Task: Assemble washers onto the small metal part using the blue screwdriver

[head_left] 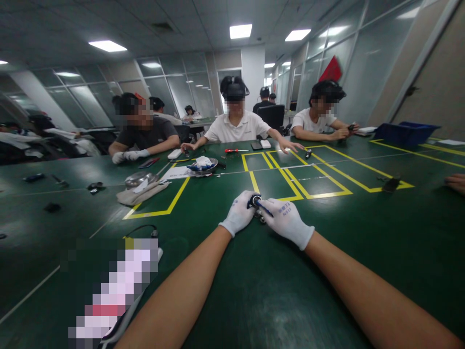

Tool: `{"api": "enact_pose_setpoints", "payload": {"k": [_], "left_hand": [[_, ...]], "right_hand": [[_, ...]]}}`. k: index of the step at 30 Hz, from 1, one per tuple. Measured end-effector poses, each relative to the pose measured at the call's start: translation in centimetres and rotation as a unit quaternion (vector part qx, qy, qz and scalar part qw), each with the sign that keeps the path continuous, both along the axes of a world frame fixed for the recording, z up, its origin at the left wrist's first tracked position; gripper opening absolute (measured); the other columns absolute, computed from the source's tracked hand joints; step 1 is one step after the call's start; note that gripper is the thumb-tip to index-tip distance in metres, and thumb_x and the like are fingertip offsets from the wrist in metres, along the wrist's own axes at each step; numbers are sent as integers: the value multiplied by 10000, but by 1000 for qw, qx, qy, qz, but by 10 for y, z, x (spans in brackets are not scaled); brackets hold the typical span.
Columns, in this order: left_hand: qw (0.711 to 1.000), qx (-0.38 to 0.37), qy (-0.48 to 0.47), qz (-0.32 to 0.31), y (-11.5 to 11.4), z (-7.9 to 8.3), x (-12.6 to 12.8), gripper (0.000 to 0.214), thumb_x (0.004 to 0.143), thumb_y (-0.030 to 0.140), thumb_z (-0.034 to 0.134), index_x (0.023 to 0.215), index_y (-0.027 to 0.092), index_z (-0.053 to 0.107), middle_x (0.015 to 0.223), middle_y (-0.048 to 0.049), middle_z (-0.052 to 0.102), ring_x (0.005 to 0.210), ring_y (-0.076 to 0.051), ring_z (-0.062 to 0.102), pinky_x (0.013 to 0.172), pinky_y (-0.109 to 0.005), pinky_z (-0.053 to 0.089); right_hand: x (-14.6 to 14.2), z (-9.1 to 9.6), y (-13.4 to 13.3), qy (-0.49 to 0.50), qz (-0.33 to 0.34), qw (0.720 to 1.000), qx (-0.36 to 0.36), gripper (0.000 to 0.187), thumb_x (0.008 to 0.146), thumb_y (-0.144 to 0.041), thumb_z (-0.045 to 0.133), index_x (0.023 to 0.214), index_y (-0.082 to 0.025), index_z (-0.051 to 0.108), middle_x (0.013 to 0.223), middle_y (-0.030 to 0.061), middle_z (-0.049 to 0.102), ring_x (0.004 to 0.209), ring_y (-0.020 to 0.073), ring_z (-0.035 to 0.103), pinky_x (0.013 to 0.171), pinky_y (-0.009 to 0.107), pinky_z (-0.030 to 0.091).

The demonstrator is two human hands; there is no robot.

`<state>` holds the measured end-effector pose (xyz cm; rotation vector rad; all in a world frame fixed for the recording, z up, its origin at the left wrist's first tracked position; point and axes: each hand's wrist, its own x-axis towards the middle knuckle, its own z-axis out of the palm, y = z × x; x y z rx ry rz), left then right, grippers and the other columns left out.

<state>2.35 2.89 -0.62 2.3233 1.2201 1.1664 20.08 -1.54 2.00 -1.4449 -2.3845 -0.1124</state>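
Head view: the clearest writing is on the white knitted glove of the right hand (287,223), where blue print on the back reads what looks like "NS13", with a line of characters above it too blurred to make out; the glove on the left hand (237,213) carries similar blue marks, too small to read. A white printed paper sheet (174,172) across the bench (363,242) bears dark lettering that cannot be made out, and so does the chest of a white polo shirt (250,127) on the person opposite. Between the two hands, just above the near middle of the bench, is a small, dark, round part with a pale ring (256,200) around its dark centre. A dark-blue, elongated piece (267,209) slants from it toward the right palm; whether the two are joined cannot be told. The left hand is curled closed around the round part's side, and the right hand's fingers are bent closed over the elongated piece, its fingertips largely hidden. Small, shiny, silver-coloured metal pieces (262,220) show just below the hands. Beyond them, yellow tape outlines (170,213) mark the dark-green surface.
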Motion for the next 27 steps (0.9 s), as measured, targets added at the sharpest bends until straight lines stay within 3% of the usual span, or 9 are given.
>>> {"api": "enact_pose_setpoints", "payload": {"k": [10, 15, 21, 27], "left_hand": [[1000, 7, -8, 17, -2, 2, 0, 345, 809, 69, 596, 1132, 178, 649, 1135, -75, 680, 1096, -212, 630, 1023, -368, 505], [999, 25, -14, 25, -2, 0, 0, 350, 806, 34, 568, 1118, 171, 648, 1121, -78, 674, 1069, -205, 624, 993, -352, 511], [999, 28, -14, 31, -3, -1, 0, 346, 810, 43, 578, 1122, 176, 649, 1132, -80, 672, 1080, -207, 621, 1009, -360, 507], [999, 18, -18, 36, -2, -1, 0, 331, 810, 57, 586, 1104, 192, 653, 1130, -73, 672, 1084, -207, 622, 1012, -365, 509]], "right_hand": [[0, -3, 2, -10, -3, 1000, 7, 423, 1032, -377, 399, 1393, -249, 578, 1059, 84, 713, 873, 209, 657, 703, 296, 380], [-5, -4, 0, 1, 8, 1000, 13, 392, 1034, -347, 388, 1318, -222, 627, 1092, 86, 716, 890, 204, 663, 729, 292, 395], [-7, -6, 0, -12, -14, 1000, 11, 427, 1024, -366, 418, 1405, -239, 566, 1074, 89, 714, 837, 201, 665, 693, 294, 412], [-7, -8, -2, 18, -15, 1000, 9, 395, 1020, -362, 428, 1345, -231, 609, 1061, 83, 720, 845, 196, 674, 724, 285, 437]]}}
